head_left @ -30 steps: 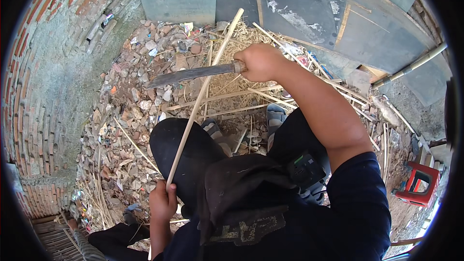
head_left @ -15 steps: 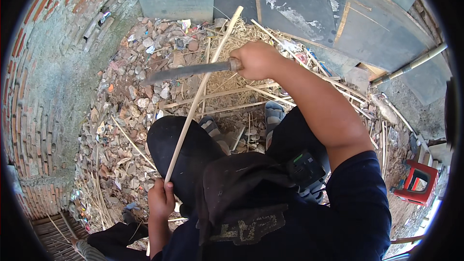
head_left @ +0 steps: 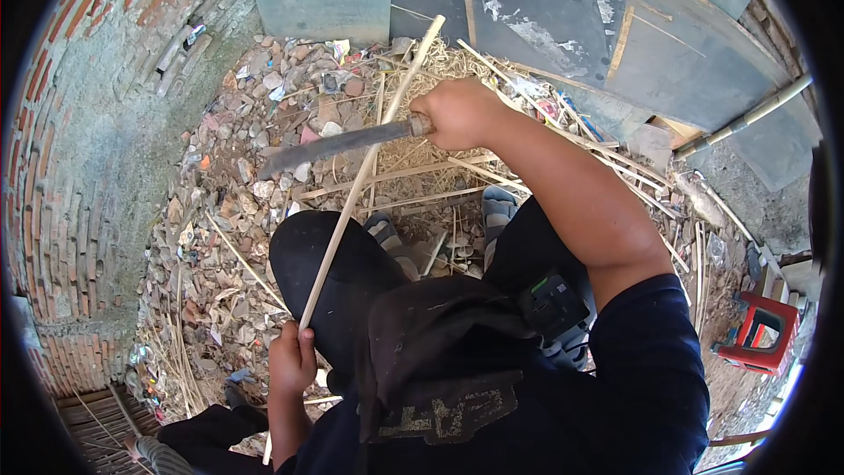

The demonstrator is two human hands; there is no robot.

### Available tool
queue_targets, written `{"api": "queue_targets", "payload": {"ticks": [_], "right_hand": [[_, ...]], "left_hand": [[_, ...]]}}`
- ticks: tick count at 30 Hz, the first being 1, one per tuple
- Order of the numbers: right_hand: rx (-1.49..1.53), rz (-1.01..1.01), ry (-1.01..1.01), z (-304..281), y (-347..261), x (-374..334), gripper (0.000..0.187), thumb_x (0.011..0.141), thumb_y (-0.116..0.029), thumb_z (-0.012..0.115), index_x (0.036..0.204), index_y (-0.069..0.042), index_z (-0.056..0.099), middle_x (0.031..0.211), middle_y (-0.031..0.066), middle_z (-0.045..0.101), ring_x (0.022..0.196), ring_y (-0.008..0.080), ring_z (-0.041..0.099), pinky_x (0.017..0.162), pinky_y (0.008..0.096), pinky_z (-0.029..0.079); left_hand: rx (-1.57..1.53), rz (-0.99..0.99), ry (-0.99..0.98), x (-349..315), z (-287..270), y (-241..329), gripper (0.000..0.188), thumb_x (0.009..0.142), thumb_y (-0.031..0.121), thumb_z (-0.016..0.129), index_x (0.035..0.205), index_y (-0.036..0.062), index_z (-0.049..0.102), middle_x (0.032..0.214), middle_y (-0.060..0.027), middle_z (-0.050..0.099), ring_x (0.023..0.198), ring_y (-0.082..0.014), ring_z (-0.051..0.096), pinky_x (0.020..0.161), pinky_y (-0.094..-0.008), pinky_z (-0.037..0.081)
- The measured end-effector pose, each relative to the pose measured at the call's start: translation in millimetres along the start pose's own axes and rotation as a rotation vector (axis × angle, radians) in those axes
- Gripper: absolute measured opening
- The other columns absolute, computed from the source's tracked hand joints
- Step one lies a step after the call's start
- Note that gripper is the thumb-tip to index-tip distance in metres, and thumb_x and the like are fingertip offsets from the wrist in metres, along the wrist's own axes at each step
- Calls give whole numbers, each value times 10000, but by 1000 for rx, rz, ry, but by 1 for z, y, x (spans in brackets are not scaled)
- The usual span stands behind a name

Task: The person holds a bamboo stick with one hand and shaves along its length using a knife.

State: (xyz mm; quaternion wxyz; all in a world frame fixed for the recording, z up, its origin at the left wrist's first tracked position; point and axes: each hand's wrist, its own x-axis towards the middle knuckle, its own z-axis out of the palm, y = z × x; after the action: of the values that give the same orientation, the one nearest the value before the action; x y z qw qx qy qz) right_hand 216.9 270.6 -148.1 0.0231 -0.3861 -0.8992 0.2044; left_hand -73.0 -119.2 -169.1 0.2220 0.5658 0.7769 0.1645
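Observation:
My left hand [head_left: 292, 359] is closed round the lower end of a long pale bamboo strip [head_left: 338, 233]. The strip slants up and away over my left knee, its far end past my right hand. My right hand [head_left: 459, 114] grips the short wooden handle of a machete [head_left: 330, 145]. Its dark, worn blade points left and crosses the strip in its upper half. From here I cannot tell how deep the edge sits in the strip, if at all.
Broken brick and stone rubble [head_left: 237, 202] covers the ground, with shavings [head_left: 457, 62] and loose strips [head_left: 404, 174] ahead. A brick wall [head_left: 97, 167] stands left, dark panels [head_left: 545, 26] at the back, a red stool [head_left: 758, 334] right. Another person [head_left: 207, 440] is at lower left.
My right hand and the machete have come slightly nearer along the strip, and the blade tip sits a little lower. My left hand has kept its hold on the bamboo strip.

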Motion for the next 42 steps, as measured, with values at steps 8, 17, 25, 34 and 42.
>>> {"api": "queue_targets", "payload": {"ticks": [8, 17, 25, 34, 42], "right_hand": [[185, 394, 218, 13, 108, 7, 292, 895, -289, 600, 1005, -38, 700, 852, 179, 686, 846, 340, 684, 810, 457, 549], [-2, 42, -12, -16, 17, -3, 223, 887, -256, 622, 1018, -96, 704, 889, 154, 700, 860, 296, 697, 795, 443, 561], [66, 262, 176, 7, 73, 17, 271, 908, -226, 561, 1068, -38, 674, 887, 188, 683, 850, 366, 675, 805, 479, 554], [11, -20, 68, -11, 9, -12, 189, 800, -209, 690, 952, -97, 685, 813, 122, 697, 788, 323, 687, 742, 455, 544], [153, 198, 72, 19, 52, 16, 233, 834, -248, 624, 998, -94, 687, 892, 144, 700, 866, 344, 690, 789, 477, 556]], "left_hand": [[-18, 34, -35, 9, -4, -5, 318, 1035, 274, 532, 848, 20, 491, 594, -235, 545, 577, -484, 569, 501, -490, 401], [-48, 3, -6, 9, 0, 5, 372, 1042, 312, 521, 818, 19, 477, 571, -202, 542, 530, -438, 573, 489, -463, 404], [-66, 47, 3, 11, 0, -5, 370, 1039, 294, 535, 796, 22, 472, 553, -179, 518, 491, -395, 546, 471, -440, 374], [-77, 37, 31, 9, 2, 6, 354, 1045, 273, 518, 805, 13, 491, 554, -160, 529, 487, -339, 549, 482, -422, 380], [-113, 43, 11, 10, 3, 6, 356, 1067, 259, 469, 800, 24, 451, 562, -99, 423, 498, -221, 411, 500, -385, 321]]}}
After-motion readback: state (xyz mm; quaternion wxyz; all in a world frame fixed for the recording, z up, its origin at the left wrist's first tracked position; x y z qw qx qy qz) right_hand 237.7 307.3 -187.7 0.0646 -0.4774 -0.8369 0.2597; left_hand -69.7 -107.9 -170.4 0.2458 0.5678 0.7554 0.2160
